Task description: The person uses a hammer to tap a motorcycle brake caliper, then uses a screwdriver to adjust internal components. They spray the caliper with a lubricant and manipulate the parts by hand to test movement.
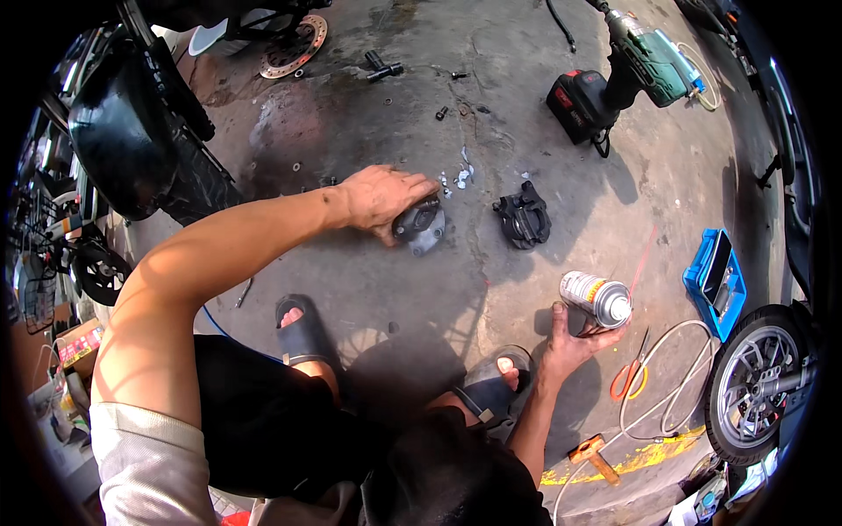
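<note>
My left hand (pixel 379 195) reaches across to the middle of the concrete floor, its fingers closed around a dark metal brake caliper (pixel 417 221). A pale grey patch or piece (pixel 429 238) shows at the caliper's near edge; I cannot tell which. In my right hand (pixel 568 352) is an aerosol spray can (pixel 589 293), tilted with its white nozzle end toward me. A thin red straw (pixel 644 263) extends from near the nozzle. A second black brake caliper (pixel 524 216) lies on the floor between the two hands, touched by neither.
A green cordless impact wrench (pixel 653 66) stands at the far right. Bolts (pixel 383 67) and a brake disc (pixel 296 47) lie farther away. Scissors (pixel 629 379), a hammer (pixel 596 458), a hose (pixel 671 351), a blue tray (pixel 699 279) and a wheel (pixel 756 386) are on the right.
</note>
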The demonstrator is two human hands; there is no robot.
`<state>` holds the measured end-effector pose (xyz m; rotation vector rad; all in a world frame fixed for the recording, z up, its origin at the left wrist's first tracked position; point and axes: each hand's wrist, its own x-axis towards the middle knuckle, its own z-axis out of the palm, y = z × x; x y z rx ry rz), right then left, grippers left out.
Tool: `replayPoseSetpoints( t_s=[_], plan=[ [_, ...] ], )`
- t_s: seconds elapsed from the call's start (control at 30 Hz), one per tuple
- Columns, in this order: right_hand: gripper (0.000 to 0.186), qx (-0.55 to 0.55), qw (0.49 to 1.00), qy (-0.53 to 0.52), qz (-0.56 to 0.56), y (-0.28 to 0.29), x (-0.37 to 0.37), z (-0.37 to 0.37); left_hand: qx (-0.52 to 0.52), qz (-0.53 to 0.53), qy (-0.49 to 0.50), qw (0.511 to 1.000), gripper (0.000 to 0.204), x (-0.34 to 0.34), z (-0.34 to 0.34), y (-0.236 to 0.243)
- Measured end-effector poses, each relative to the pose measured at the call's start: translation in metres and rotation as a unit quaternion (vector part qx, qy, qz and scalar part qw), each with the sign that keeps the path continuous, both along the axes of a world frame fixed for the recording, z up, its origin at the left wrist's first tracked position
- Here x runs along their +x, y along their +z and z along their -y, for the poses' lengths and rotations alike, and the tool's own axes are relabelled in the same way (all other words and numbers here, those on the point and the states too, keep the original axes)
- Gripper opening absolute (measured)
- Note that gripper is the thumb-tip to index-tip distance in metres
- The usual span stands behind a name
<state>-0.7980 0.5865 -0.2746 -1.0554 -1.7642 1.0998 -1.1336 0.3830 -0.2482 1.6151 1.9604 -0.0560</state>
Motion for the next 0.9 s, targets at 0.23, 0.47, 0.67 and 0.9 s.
replayPoseSetpoints(
  t_s=[0.23, 0.47, 0.67, 0.9],
  plan=[
    [0.102, 0.088, 0.991, 0.083, 0.065, 0.009, -0.031, -0.034, -0.039, 0.1, 0.114, 0.988, 0.096, -0.014, -0.017, 0.001],
    [0.098, -0.102, 0.952, 0.285, 0.05, 0.052, -0.048, 0.059, -0.093, 0.16, 0.176, 0.967, 0.103, -0.025, -0.017, -0.001],
    [0.085, 0.011, 0.946, 0.303, 0.116, 0.052, -0.058, 0.096, -0.105, 0.164, 0.175, 0.965, 0.108, -0.026, -0.018, -0.001],
    [0.079, 0.01, 0.938, 0.303, 0.167, 0.046, -0.07, 0.094, -0.101, 0.173, 0.184, 0.962, 0.111, -0.026, -0.016, -0.001]
  ],
)
